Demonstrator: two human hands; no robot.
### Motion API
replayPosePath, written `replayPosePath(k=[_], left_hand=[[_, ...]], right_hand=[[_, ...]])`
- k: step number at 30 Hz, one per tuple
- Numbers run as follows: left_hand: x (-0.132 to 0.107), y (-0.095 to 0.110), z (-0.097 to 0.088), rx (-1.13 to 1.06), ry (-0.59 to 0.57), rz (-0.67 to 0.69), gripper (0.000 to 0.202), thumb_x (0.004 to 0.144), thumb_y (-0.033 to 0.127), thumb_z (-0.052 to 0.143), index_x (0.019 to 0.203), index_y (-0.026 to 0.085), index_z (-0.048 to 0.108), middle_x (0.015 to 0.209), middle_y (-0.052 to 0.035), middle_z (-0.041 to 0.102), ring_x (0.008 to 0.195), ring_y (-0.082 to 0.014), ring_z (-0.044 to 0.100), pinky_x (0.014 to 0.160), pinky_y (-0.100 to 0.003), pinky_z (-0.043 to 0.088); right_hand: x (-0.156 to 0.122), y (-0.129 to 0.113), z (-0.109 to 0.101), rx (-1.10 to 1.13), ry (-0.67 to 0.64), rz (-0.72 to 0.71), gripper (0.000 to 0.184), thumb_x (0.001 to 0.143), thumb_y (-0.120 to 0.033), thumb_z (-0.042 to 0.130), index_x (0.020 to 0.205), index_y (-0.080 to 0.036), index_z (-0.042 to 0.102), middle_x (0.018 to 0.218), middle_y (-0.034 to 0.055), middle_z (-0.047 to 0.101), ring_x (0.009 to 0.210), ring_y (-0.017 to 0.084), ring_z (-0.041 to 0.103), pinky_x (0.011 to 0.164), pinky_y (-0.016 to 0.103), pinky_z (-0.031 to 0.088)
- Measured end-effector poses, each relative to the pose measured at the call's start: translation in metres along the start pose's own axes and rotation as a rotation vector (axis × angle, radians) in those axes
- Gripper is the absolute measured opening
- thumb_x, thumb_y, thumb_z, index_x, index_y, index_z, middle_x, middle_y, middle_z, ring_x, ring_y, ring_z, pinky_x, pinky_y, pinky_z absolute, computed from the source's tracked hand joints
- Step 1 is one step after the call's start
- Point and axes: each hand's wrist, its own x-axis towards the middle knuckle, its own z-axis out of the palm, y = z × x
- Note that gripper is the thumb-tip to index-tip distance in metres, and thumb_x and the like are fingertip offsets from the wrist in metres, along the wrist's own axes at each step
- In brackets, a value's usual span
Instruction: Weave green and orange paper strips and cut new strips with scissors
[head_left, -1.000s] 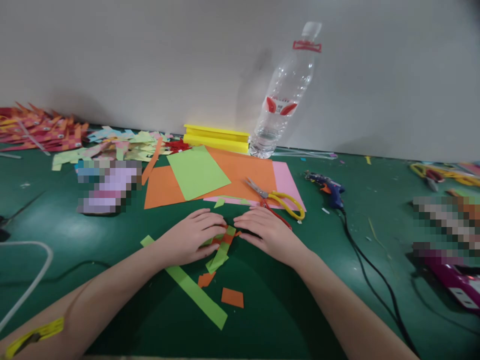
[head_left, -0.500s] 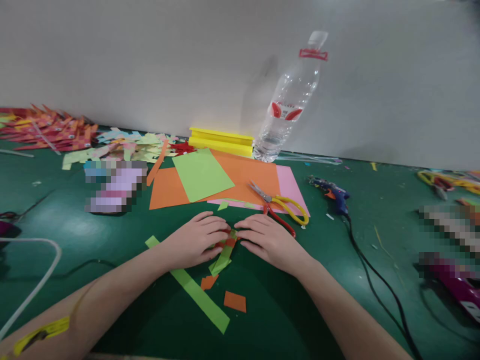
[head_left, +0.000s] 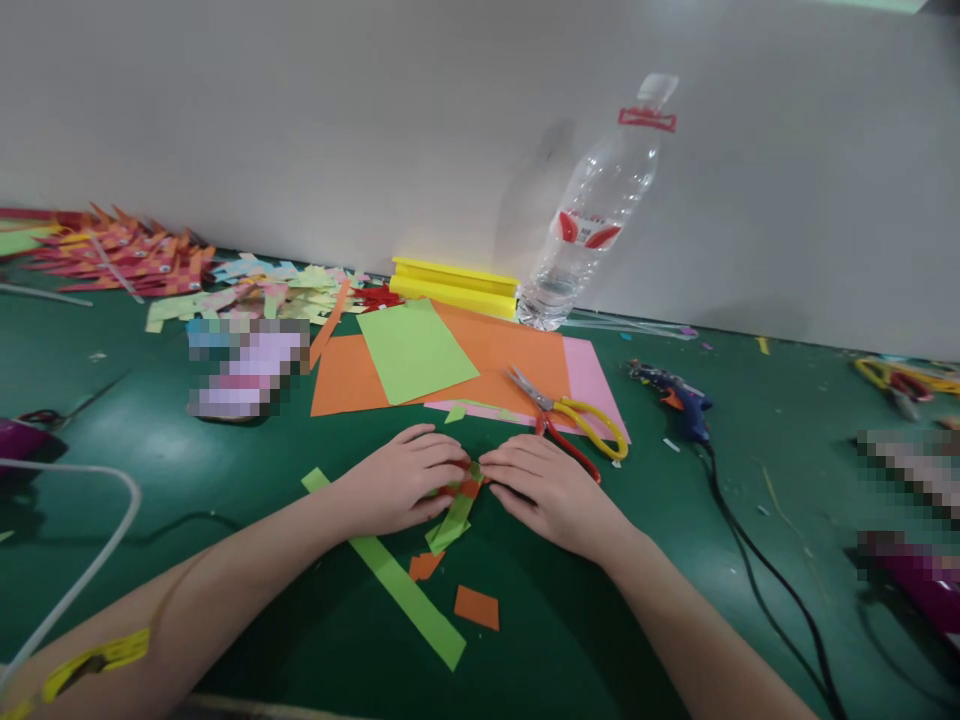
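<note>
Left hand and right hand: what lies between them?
The head view shows green and orange paper strips between the left hand and the right hand, partly covered.

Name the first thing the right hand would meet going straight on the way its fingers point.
The right hand would likely meet the green and orange paper piece first, then the left hand; exact depth there is unclear.

There are two hands, one bottle, one blue glue gun.
</note>
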Motion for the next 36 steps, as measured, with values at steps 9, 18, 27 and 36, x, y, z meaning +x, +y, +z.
replayPosePath(k=[9,18,27,36], left_hand=[[0.0004,-0.0002,-0.0007,-0.017,-0.001,-0.006,0.025,0.090,0.026,0.046,0.113,0.022,0.056,0.122,-0.0046,0.059,0.120,-0.0194,0.046,0.108,-0.040,0.025],[0.0011,0.0000,0.0002,-0.039,0.015,-0.003,0.025,0.089,0.026,0.047,0.113,0.023,0.057,0.121,-0.0040,0.060,0.118,-0.0194,0.048,0.107,-0.040,0.025],[0.0014,0.0002,0.0001,-0.033,0.023,0.000,0.024,0.089,0.025,0.048,0.111,0.023,0.057,0.120,-0.0045,0.060,0.117,-0.0196,0.049,0.107,-0.040,0.027],[0.0011,0.0003,0.0002,-0.036,0.009,-0.006,0.025,0.089,0.025,0.047,0.113,0.024,0.056,0.120,-0.0040,0.059,0.118,-0.0192,0.048,0.107,-0.040,0.026]], right_hand=[[0.0011,-0.0023,0.0020,-0.009,-0.021,0.021,0.017,0.088,-0.021,0.050,0.098,-0.020,0.064,0.102,0.0019,0.067,0.096,0.015,0.057,0.099,0.040,0.037],[0.0024,-0.0053,-0.0015,0.014,0.011,0.023,0.017,0.087,-0.019,0.050,0.090,-0.022,0.066,0.090,0.0000,0.070,0.087,0.015,0.060,0.100,0.043,0.035],[0.0026,-0.0063,-0.0031,0.014,-0.023,0.032,0.017,0.088,-0.019,0.048,0.093,-0.020,0.064,0.091,0.0011,0.069,0.086,0.013,0.061,0.099,0.039,0.037],[0.0009,-0.0046,0.0008,-0.003,-0.032,0.022,0.018,0.089,-0.020,0.048,0.093,-0.020,0.065,0.095,0.0017,0.068,0.090,0.014,0.060,0.100,0.040,0.037]])
